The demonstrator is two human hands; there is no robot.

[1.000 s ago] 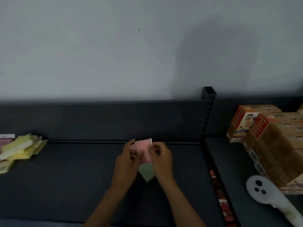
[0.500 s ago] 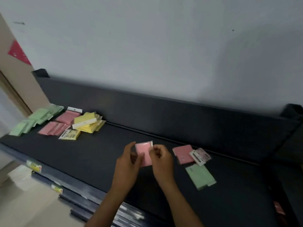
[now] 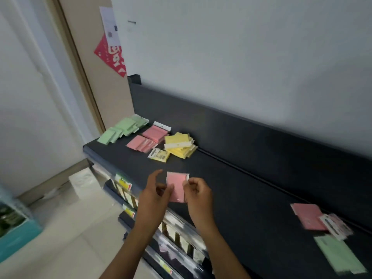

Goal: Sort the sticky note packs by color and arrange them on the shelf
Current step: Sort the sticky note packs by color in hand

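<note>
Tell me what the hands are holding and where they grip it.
A flat pink sticky note pack: left hand pinches its left edge, right hand its right edge.

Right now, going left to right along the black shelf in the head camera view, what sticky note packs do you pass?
Green pack pile → pink pack pile → yellow pack pile → pink pack held by left hand and right hand → loose pink pack.

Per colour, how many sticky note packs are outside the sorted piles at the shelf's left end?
Pink: 3, the held pack, a flat pack and a blurred pack at right
Green: 1, the green pack
Yellow: 0
Total: 4
</note>
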